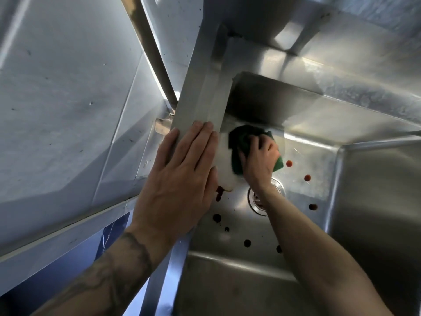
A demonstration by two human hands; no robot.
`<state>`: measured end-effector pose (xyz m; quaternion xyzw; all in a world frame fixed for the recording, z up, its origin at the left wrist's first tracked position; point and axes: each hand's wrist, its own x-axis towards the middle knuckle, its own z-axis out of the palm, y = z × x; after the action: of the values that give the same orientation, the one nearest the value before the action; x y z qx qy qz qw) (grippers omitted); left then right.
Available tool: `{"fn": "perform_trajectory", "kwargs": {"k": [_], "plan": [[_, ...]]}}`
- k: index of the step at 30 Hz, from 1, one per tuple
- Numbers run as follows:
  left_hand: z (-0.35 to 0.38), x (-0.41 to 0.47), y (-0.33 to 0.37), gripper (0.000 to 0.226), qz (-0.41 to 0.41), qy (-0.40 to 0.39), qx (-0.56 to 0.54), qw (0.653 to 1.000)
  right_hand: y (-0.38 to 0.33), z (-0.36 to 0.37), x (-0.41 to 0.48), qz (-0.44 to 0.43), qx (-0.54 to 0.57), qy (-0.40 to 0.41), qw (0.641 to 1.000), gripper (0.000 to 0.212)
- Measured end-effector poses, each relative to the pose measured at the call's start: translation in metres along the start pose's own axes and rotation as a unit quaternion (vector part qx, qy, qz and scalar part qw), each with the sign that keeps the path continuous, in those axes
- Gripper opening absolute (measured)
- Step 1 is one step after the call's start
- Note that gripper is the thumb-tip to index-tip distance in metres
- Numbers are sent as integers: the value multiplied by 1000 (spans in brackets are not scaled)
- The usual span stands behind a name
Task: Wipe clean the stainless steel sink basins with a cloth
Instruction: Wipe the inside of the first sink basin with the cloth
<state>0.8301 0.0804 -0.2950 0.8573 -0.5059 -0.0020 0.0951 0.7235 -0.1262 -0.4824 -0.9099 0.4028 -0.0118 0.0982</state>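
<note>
The left hand [182, 172] lies flat, fingers straight and close together, palm down on the sink's broad brushed-steel rim [200, 99]; it holds nothing, and dark tattoo work bands its wrist and forearm. The right hand [259, 160] reaches down into the basin [296, 201] with its fingers curled over a green scrub pad [239, 137], pressing it against the steel where the left wall curves into the floor. The pad is dark and coarse-looking on its upper face, with a brighter green, spongy edge showing by the thumb side. Just beside and below it lies a pale, milky smear [225, 167] on the metal. The basin is rectangular with rounded corners, its satin steel dull with streaks and hazy glare. A round ribbed drain ring [254, 201] sits in the floor, partly hidden under the right wrist. Small round red drops [289, 163] dot the floor to the right of the pad, and darker, nearly black drops [217, 217] are scattered nearer the front wall. Pale creased sheet-metal panelling [68, 87] fills the left.
</note>
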Motion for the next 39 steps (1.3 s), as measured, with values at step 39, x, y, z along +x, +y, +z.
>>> {"fn": "perform_trajectory", "kwargs": {"k": [39], "plan": [[-2,0,0,57,-3,-8,-5,1000,-27,1,0,93,24,21,995,43]]}}
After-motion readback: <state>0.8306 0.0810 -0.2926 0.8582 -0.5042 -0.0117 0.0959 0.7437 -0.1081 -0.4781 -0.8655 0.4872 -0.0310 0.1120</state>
